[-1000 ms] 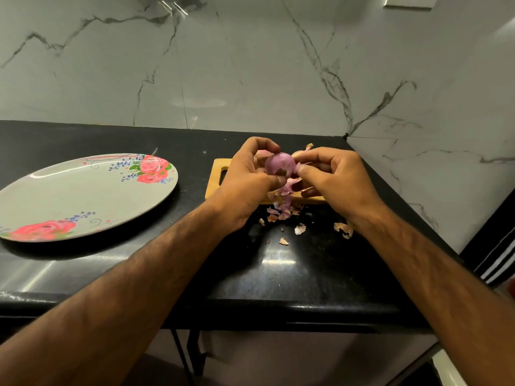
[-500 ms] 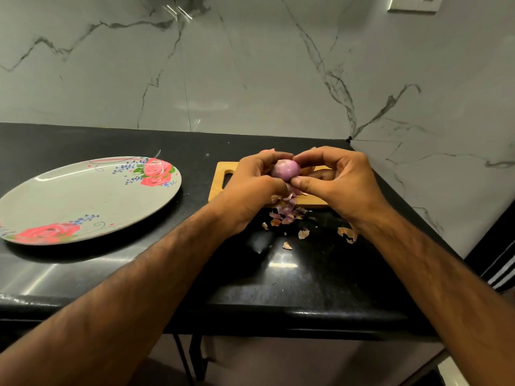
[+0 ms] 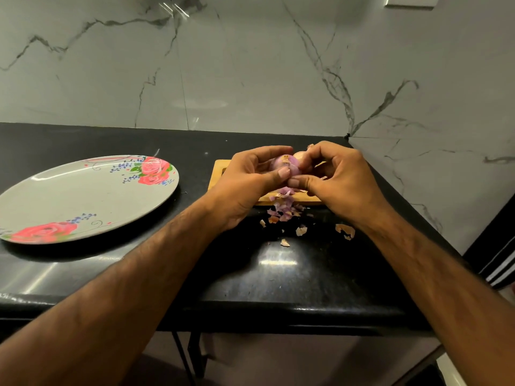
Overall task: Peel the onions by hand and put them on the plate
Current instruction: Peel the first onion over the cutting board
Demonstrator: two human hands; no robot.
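Two hazards are noted. First, the onion [image 3: 287, 163] is small, and its purple surface looks bared and smooth. If the thumbs press hard while picking at the skin, it could squirt out of the grip, land on the table [image 3: 278, 274] and roll toward the near edge. Second, loose peel scraps [image 3: 284, 210] lie on the near edge of the wooden board [image 3: 220, 169] and on the table just beside it. More picking is likely to scatter further flakes forward, and some could go over the edge. The plate [image 3: 83, 196] stands well apart to the left with nothing on it, so the onion will need a secure one-handed carry, and a loose hold could drop it on the way. The onion is held in the air above the board, between both hands. The left hand [image 3: 245, 185] cups it from the left with curled fingers [image 3: 282, 172], the thumb lying across its front. The right hand [image 3: 342, 182] closes on it from the right, with its thumb tip at the lower front, apparently pinching skin. Both forearms reach straight in from the near side. A brownish shape behind the onion cannot be identified.
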